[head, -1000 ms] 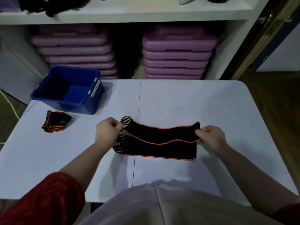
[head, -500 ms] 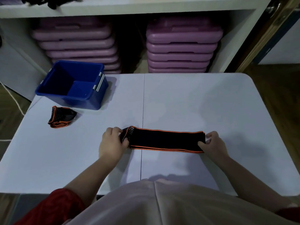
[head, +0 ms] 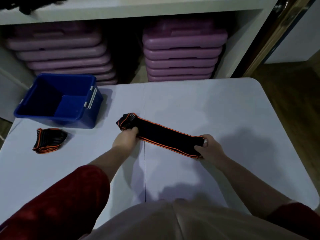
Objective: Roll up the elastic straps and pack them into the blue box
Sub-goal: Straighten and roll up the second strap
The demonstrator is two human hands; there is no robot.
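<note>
A black elastic strap with orange edges [head: 166, 135] lies folded lengthwise on the white table [head: 216, 110], slanting from upper left to lower right. My left hand [head: 126, 140] grips it near its left end, where a striped tip sticks out beyond the fingers. My right hand [head: 208, 147] pinches its right end. The blue box [head: 58, 99] stands open at the table's back left, and I see nothing inside it. A second strap [head: 49, 140], bundled up, rests on the table just in front of the box.
Behind the table a white shelf unit [head: 138, 7] holds two stacks of purple step platforms [head: 183, 51]. A wooden floor [head: 294, 94] shows to the right. The table's rounded back right corner is near a dark door frame.
The strap went from two open layers to a narrow folded band. It has since turned to slant down toward the right, and my left hand has shifted inward along it.
</note>
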